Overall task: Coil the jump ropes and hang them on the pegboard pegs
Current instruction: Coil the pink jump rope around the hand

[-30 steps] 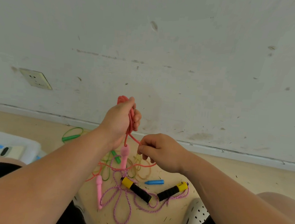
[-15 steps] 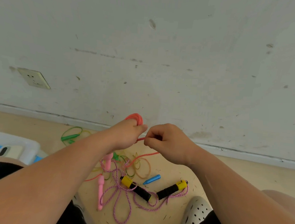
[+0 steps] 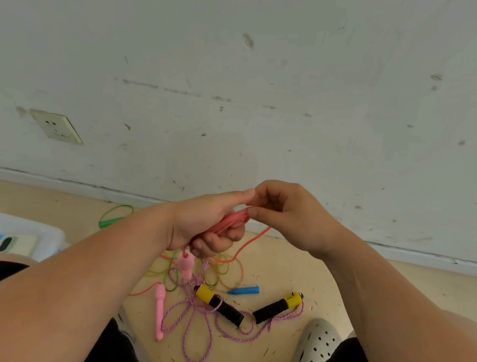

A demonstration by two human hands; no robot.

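My left hand [image 3: 205, 224] grips a bundle of folded pink-red jump rope [image 3: 228, 222] above the floor. One pink handle [image 3: 185, 265] dangles under that hand; the other pink handle [image 3: 159, 310] lies on the floor. My right hand [image 3: 291, 216] pinches the rope's loose strand at the bundle's tip, fingers touching my left thumb. The strand [image 3: 251, 243] droops from there to the floor. A purple braided rope [image 3: 191, 328] with black-and-yellow handles [image 3: 223, 305] lies spread below. No pegboard is in view.
A green rope [image 3: 113, 216] lies near the baseboard, yellow and orange cords [image 3: 224, 271] tangle under my hands, and a blue handle [image 3: 244, 290] lies beside them. A white bin [image 3: 42, 234] sits at left. My perforated shoe [image 3: 315, 347] is at lower right. A wall socket [image 3: 56, 126] is on the left.
My left hand has dropped and turned the bundle sideways. My right hand has risen from below the bundle to its tip, pulling the loose strand up with it.
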